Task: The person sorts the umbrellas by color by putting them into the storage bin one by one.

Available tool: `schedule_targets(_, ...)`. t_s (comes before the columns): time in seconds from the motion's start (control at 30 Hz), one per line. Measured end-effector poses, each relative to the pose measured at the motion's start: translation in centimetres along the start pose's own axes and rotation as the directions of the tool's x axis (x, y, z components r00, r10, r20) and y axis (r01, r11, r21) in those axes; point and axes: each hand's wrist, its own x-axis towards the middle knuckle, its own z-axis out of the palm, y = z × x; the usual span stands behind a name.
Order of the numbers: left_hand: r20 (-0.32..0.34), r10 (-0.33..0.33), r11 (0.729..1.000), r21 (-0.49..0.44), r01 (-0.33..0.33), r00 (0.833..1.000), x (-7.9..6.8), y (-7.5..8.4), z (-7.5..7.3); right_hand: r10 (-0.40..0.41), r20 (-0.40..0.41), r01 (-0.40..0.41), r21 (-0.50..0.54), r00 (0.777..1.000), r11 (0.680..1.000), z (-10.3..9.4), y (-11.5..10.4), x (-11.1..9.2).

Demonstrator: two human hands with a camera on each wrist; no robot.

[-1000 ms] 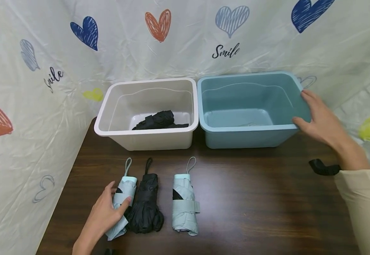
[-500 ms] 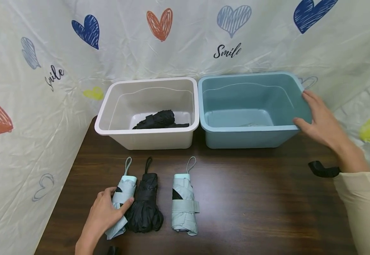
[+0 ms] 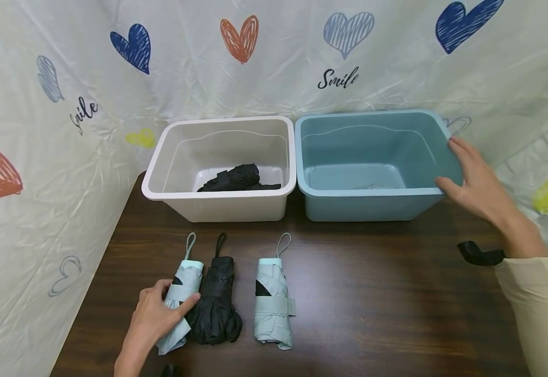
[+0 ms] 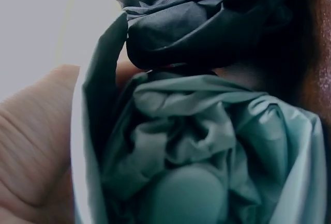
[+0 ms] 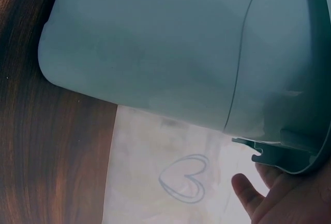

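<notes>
My left hand (image 3: 150, 317) grips a pale umbrella (image 3: 187, 280) at seven o'clock, my right hand (image 3: 480, 186) the blue bin (image 3: 368, 192) at two. One black umbrella (image 3: 233, 178) is in the white bin (image 3: 217, 196); three outside (I judge) are left.

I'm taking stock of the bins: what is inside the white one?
Inside the white bin lies a black bundle, apparently a folded umbrella. The front wall covers its near edge and the closest strip of floor; anything there can't be seen.
</notes>
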Motion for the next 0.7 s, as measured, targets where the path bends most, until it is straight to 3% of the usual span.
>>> schedule_targets(0.3, -0.015, -0.013, 1.000, -0.013, 0.013, 1.000, -0.28, 0.12, -0.06, 0.005, 0.000, -0.005, -0.005, 1.000, 1.000, 0.00, 0.01, 0.13)
schedule_targets(0.43, -0.041, 0.019, 1.000, -0.017, -0.019, 0.999, -0.41, 0.35, 0.06, 0.008, -0.007, -0.008, -0.008, 1.000, 1.000, 0.01, -0.02, 0.11)
schedule_targets(0.7, -0.087, 0.023, 0.999, 0.043, -0.020, 0.996, -0.79, 0.66, 0.39, 0.006, -0.009, -0.006, 0.002, 1.000, 1.000, 0.18, 0.20, -0.09)
